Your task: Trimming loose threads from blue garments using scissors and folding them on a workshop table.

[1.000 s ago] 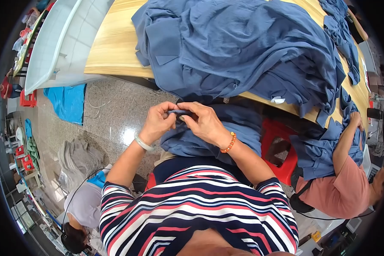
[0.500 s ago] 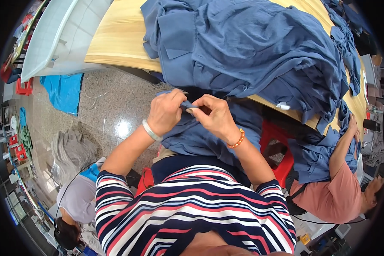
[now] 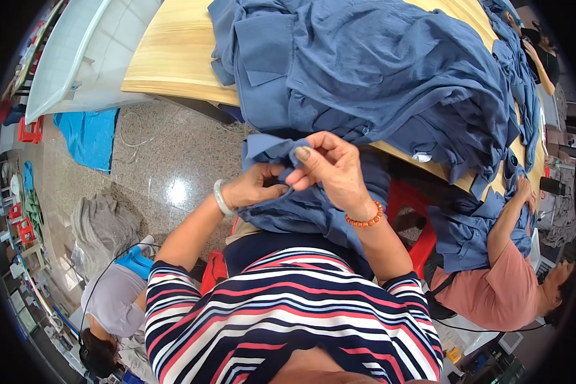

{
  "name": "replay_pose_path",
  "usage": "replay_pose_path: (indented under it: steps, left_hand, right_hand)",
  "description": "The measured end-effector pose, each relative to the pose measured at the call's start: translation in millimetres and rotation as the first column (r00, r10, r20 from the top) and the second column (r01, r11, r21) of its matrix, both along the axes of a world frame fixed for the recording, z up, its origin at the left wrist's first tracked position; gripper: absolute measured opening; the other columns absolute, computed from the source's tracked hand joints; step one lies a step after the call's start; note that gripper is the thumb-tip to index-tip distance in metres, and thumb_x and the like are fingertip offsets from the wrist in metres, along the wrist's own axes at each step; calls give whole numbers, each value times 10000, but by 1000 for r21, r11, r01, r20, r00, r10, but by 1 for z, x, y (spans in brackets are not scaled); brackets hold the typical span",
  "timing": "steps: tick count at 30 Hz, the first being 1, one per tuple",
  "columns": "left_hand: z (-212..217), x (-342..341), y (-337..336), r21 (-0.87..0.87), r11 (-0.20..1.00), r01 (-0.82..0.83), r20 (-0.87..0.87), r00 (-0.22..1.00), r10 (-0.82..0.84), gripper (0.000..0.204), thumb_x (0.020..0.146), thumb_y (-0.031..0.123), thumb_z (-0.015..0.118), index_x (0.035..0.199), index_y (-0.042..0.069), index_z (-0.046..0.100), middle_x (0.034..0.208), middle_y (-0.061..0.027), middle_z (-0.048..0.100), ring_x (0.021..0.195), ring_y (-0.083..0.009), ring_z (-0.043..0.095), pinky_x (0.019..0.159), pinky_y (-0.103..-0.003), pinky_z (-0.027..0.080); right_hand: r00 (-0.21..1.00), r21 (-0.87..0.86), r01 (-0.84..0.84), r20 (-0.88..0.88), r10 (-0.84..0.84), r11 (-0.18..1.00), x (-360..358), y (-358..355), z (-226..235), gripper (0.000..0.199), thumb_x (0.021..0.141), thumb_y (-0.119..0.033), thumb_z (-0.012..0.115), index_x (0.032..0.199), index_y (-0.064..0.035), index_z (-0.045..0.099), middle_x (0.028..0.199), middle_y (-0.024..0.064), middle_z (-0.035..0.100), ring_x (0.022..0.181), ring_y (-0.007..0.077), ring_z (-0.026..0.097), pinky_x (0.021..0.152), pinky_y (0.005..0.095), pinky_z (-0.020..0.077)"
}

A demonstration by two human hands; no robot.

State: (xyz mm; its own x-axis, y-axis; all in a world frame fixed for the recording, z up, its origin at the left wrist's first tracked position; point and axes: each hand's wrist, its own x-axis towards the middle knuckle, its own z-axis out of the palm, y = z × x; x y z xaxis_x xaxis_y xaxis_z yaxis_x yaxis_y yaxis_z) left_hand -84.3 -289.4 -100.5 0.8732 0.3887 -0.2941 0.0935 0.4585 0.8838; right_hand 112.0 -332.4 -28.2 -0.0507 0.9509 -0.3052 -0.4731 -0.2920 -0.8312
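A blue shirt (image 3: 288, 214) lies over my lap, and one pointed piece of it, which looks like a collar tip, stands up between my hands. My left hand (image 3: 253, 187), wearing a pale bangle, is closed on a fold of this cloth. Just right of it and slightly higher, my right hand (image 3: 336, 169), with an orange bead bracelet, pinches the cloth between thumb and curled fingers. The exact grip of the right fingertips is partly hidden. Beyond my hands, a heap of blue shirts (image 3: 365, 70) covers much of the wooden table (image 3: 166, 57).
A pale plastic bin (image 3: 64, 70) stands left of the table. Blue sheeting (image 3: 89, 137) and a grey cloth pile (image 3: 105, 224) lie on the floor. A red stool (image 3: 422, 253) is at my right. Co-workers sit on both sides; the right one (image 3: 493, 288) handles blue cloth.
My hands were together, pinching one edge; now the left has dropped lower and the right has turned and moved slightly right. The pointed cloth piece has come up into view.
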Motion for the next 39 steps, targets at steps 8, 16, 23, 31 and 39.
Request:
replay_pose_path:
  steps: [8,16,23,31,39]
  left_hand:
    - [45,-27,-4,183,914,-363,148,929,339,196,830,96,685,979,1,601,886,-17,565,779,-67,509,667,-190,404]
    - [61,-14,-9,108,925,-364,13,931,365,126,858,99,649,920,-9,628,866,11,574,774,-55,486,668,-198,393]
    - [62,-8,-9,548,800,-245,-161,907,389,138,838,112,625,826,-26,632,720,-5,567,698,-81,482,615,-248,390]
    - [43,-11,-7,515,831,-212,-228,900,371,158,817,107,629,748,-35,618,605,26,519,614,-46,448,537,-241,374]
    - [27,2,-15,689,689,-225,-185,865,467,153,767,104,646,719,-34,602,597,-22,549,600,-104,521,567,-247,405]
  right_hand:
    - [984,35,133,113,-136,990,2,3,-14,171,892,-116,632,933,42,579,818,87,641,714,171,676,643,243,571]
    - [901,191,-46,431,-42,980,-17,-5,-14,66,865,-21,633,905,30,632,805,9,616,710,46,560,644,181,460]
    - [779,384,-132,610,-145,914,-19,-10,-15,55,819,-38,629,843,8,611,804,66,567,648,120,526,579,244,416]
    - [755,518,-209,625,-200,830,-16,-17,-30,89,788,-72,611,818,-18,548,762,128,520,676,301,549,593,369,435]
    - [610,538,-410,762,-217,736,-5,-26,-34,150,801,-78,612,900,-23,514,851,145,501,820,346,548,699,417,451]
